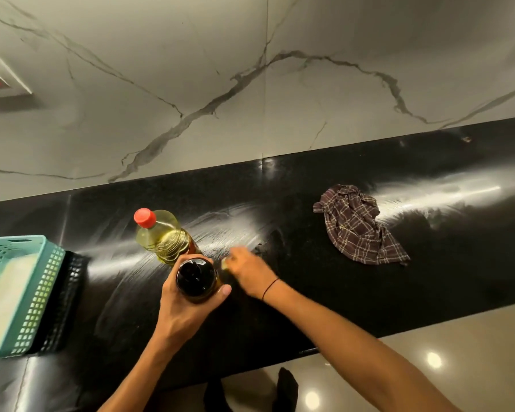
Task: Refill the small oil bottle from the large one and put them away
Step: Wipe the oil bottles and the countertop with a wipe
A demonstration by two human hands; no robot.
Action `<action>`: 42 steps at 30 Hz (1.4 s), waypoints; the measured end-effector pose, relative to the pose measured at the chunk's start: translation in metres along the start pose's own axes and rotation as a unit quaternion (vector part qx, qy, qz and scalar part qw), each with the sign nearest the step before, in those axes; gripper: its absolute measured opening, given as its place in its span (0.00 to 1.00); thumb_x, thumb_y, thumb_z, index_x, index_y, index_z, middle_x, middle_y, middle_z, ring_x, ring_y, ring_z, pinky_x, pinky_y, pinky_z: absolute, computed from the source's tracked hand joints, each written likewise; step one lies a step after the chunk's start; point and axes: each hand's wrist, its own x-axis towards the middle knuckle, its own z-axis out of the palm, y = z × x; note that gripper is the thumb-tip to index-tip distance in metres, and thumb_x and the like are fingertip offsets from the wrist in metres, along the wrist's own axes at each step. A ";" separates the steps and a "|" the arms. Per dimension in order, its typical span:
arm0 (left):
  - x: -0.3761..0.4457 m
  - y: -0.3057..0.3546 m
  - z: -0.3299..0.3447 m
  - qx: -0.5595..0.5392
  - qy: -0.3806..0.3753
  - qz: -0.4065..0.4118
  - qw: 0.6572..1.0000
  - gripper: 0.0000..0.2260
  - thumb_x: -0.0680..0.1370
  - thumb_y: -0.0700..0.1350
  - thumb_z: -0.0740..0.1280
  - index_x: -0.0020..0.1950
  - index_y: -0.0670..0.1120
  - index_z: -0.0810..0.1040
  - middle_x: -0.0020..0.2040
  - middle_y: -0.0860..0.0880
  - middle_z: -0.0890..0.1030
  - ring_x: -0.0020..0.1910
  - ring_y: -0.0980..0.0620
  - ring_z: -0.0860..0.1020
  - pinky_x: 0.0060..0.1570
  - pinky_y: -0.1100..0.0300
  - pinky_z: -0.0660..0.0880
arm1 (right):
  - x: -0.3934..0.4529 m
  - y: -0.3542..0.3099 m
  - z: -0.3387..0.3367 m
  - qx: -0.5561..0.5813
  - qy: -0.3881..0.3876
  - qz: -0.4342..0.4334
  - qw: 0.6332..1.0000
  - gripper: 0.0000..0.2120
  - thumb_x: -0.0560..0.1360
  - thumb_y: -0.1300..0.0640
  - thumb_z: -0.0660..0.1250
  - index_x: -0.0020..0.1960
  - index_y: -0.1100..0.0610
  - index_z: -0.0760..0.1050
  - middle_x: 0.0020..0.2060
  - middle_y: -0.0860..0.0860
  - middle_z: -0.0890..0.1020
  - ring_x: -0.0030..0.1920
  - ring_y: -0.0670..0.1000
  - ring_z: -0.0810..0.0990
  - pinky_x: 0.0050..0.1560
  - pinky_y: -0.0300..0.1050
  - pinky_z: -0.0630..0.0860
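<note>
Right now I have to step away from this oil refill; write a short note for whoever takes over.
Left hand grips the dark small oil bottle, upright on the black counter. Right hand is blurred beside that bottle; it seems to pinch something small and pale, maybe the cap, I cannot tell. The large oil bottle stands just behind, red cap on, yellow oil inside. Checked cloth lies to the right, teal basket at the left.
Done: both bottles out. Whether any oil has been poured is not visible.
Left: confirm the fill, cap, put both away.
</note>
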 end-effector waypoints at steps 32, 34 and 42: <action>-0.010 -0.021 0.023 -0.023 0.003 -0.024 0.999 0.31 0.64 0.57 0.84 0.61 0.44 0.80 0.54 0.49 0.84 0.55 0.52 0.84 0.55 0.66 0.80 | -0.079 -0.062 0.040 0.051 0.011 -0.002 0.999 0.12 0.75 0.68 0.66 0.57 0.60 0.73 0.57 0.60 0.74 0.57 0.60 0.75 0.44 0.50 0.83; -0.010 -0.023 0.023 -0.014 0.003 -0.024 1.000 0.31 0.64 0.57 0.84 0.61 0.46 0.80 0.54 0.50 0.84 0.55 0.52 0.84 0.54 0.65 0.80 | -0.094 -0.060 0.044 0.035 0.006 -0.029 0.999 0.11 0.75 0.67 0.67 0.56 0.60 0.74 0.54 0.59 0.75 0.55 0.59 0.76 0.39 0.49 0.82; -0.011 -0.033 0.020 -0.022 0.014 -0.035 0.999 0.32 0.63 0.64 0.85 0.60 0.52 0.81 0.56 0.48 0.85 0.57 0.47 0.85 0.58 0.56 0.81 | -0.097 0.082 -0.011 -0.023 0.163 0.321 0.933 0.17 0.80 0.67 0.62 0.67 0.60 0.72 0.64 0.59 0.72 0.63 0.59 0.72 0.63 0.49 0.73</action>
